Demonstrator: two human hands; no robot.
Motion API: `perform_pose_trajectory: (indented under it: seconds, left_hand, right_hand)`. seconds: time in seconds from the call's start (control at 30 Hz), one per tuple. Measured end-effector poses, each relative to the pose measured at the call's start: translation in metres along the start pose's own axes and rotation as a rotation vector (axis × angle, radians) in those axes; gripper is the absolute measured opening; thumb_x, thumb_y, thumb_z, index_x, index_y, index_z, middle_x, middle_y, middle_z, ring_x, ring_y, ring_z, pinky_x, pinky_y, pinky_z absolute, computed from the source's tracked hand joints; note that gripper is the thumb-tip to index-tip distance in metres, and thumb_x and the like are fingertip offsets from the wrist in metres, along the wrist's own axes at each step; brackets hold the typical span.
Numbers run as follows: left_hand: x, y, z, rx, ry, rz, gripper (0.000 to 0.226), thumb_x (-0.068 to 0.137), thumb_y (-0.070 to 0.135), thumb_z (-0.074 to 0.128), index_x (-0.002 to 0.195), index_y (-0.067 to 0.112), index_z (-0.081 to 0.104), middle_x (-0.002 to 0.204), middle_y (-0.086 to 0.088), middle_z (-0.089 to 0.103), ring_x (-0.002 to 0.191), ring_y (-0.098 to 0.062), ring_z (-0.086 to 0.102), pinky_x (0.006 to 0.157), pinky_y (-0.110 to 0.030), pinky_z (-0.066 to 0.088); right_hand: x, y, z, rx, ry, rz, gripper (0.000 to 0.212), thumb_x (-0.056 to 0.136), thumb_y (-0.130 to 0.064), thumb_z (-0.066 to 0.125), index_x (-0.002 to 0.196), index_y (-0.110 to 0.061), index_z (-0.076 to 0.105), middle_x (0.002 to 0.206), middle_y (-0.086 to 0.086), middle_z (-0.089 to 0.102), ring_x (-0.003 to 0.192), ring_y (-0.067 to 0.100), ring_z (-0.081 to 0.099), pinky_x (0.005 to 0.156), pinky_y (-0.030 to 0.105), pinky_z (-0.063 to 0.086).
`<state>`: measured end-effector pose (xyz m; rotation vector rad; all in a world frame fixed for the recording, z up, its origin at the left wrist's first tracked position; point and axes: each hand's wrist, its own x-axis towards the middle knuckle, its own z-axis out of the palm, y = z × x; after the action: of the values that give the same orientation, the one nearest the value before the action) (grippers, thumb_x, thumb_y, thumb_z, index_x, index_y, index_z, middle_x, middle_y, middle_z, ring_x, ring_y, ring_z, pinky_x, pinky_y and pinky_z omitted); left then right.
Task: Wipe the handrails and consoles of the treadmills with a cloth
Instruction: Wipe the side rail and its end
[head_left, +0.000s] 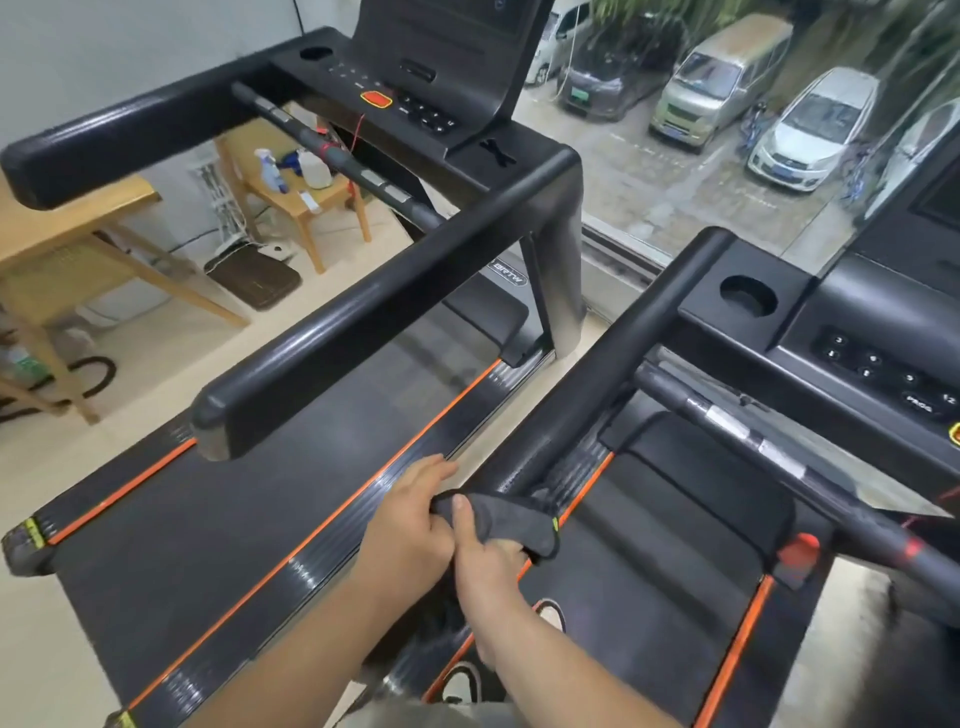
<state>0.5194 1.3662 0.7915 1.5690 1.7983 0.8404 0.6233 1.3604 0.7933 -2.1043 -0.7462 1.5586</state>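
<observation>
Two black treadmills stand side by side. A dark grey cloth (511, 522) is draped over the near end of the right treadmill's left handrail (613, 364). My left hand (415, 512) pinches the cloth's left edge. My right hand (480, 551) grips the cloth from below, thumb on top. The right treadmill's console (878, 338) with a cup hole lies at the upper right. The left treadmill's console (415, 88) with a red button sits at the top, and its right handrail (374, 317) runs diagonally through the middle.
A wooden table (62, 228) stands at the left, and a smaller wooden stool (296, 202) carries spray bottles. A window ahead shows parked cars (810, 135) outside. The treadmill belts (249, 519) with orange side stripes lie below. My shoe (462, 680) shows near the bottom.
</observation>
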Motion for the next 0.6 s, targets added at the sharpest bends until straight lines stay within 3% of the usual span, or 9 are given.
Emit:
perform_pose_trajectory:
  seconds: [0.07,0.13,0.23,0.3,0.37,0.47,0.53,0.6]
  left_hand:
    - [-0.009,-0.007,-0.009,-0.024,0.017,-0.007,0.061,0.072,0.004,0.039,0.126,0.008,0.069,0.136,-0.001,0.062,0.13,-0.015,0.056,0.112,-0.031,0.042]
    - [-0.016,-0.011,-0.018,-0.045,0.044,-0.014,0.057,0.075,0.004,0.041,0.124,0.008,0.069,0.131,0.004,0.064,0.126,-0.011,0.057,0.111,-0.024,0.04]
    - [-0.026,-0.015,-0.03,-0.073,0.046,-0.047,0.051,0.077,0.004,0.042,0.12,0.012,0.069,0.12,0.022,0.059,0.117,0.008,0.053,0.103,-0.004,0.033]
    - [-0.031,-0.018,-0.035,-0.057,0.029,-0.071,0.051,0.079,0.007,0.042,0.123,0.01,0.068,0.122,0.018,0.06,0.119,0.002,0.053,0.102,0.0,0.029]
    - [-0.035,-0.025,-0.036,-0.048,0.016,-0.09,0.053,0.081,0.011,0.041,0.128,0.009,0.067,0.129,0.006,0.062,0.123,-0.007,0.054,0.107,-0.006,0.03]
    - [-0.043,-0.032,-0.037,-0.079,0.015,-0.154,0.046,0.09,0.004,0.046,0.13,0.012,0.066,0.132,0.004,0.063,0.126,-0.012,0.055,0.11,-0.019,0.034]
    - [-0.05,-0.041,-0.041,-0.097,0.04,-0.198,0.044,0.092,-0.001,0.048,0.129,0.015,0.066,0.13,0.007,0.063,0.125,-0.013,0.056,0.109,-0.021,0.036]
    - [-0.057,-0.05,-0.046,-0.127,0.065,-0.231,0.043,0.092,0.01,0.046,0.129,0.017,0.066,0.129,0.007,0.065,0.126,-0.015,0.057,0.112,-0.028,0.039]
  right_hand:
    - [-0.002,0.003,0.001,-0.011,-0.084,0.05,0.106,0.09,-0.073,0.054,0.155,0.006,0.025,0.158,0.015,0.035,0.144,0.027,0.039,0.109,0.027,0.03]
    - [0.005,-0.005,-0.002,0.032,-0.117,0.043,0.121,0.074,-0.088,0.059,0.15,0.004,0.038,0.151,0.011,0.047,0.135,0.027,0.051,0.11,0.028,0.035]
    - [0.055,-0.014,-0.01,0.064,0.028,0.027,0.157,0.033,-0.104,0.063,0.153,-0.007,0.039,0.149,0.006,0.052,0.127,0.03,0.057,0.109,0.045,0.048]
    - [0.096,-0.023,-0.019,0.069,0.109,0.028,0.165,0.026,-0.105,0.062,0.156,-0.007,0.033,0.153,0.006,0.047,0.132,0.033,0.053,0.113,0.047,0.043]
    - [0.09,-0.048,-0.026,0.089,0.176,0.027,0.163,0.038,-0.101,0.067,0.16,-0.004,0.019,0.16,0.011,0.036,0.139,0.036,0.045,0.116,0.05,0.038]
    - [0.053,-0.063,-0.024,0.144,0.272,-0.051,0.129,0.078,-0.073,0.071,0.161,-0.003,0.001,0.166,0.017,0.019,0.146,0.037,0.034,0.119,0.048,0.033]
    - [0.039,-0.053,-0.013,0.085,0.292,-0.076,0.119,0.087,-0.066,0.067,0.16,-0.001,0.0,0.163,0.022,0.018,0.145,0.038,0.032,0.116,0.046,0.03]
    - [0.023,-0.034,0.003,0.043,0.285,-0.122,0.117,0.088,-0.06,0.07,0.159,0.0,0.0,0.159,0.025,0.018,0.144,0.039,0.032,0.116,0.043,0.028]
